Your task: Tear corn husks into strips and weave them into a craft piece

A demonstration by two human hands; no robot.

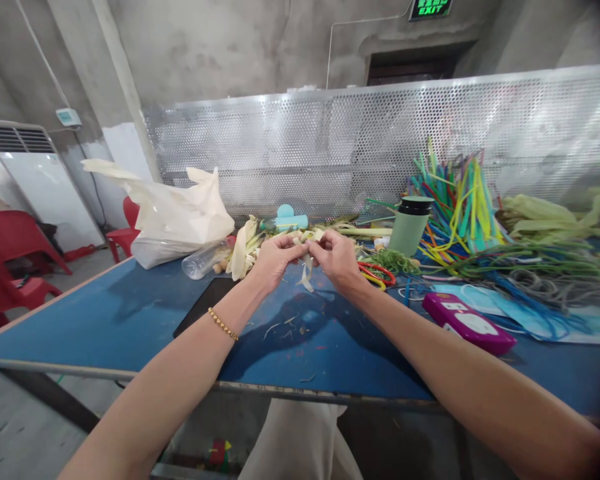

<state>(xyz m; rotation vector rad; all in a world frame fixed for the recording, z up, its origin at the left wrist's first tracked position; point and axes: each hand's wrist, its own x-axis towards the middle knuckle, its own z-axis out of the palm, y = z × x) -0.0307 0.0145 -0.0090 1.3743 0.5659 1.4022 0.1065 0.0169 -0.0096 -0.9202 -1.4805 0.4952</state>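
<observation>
Above the middle of the blue table (pixel 145 333), my left hand (pixel 276 257) and my right hand (pixel 341 260) meet with fingertips nearly touching. Both are closed in a pinch on a pale corn husk strip (pixel 307 277), whose loose end hangs below the fingers. The fingers partly hide the rest of it. A gold bead bracelet (pixel 223 324) circles my left wrist. Beyond my left hand lie more pale corn husks (pixel 245 248). Small husk scraps (pixel 289 325) are scattered on the tabletop under my hands.
At left stand a white plastic bag (pixel 180 217) and a lying clear bottle (pixel 200 262), near a black flat slab (pixel 205 303). To the right are a green tumbler (pixel 409 230), colourful strips (pixel 473 207), a purple box (pixel 467 323) and blue masks (pixel 535 313). A perforated metal panel (pixel 290 143) rises behind.
</observation>
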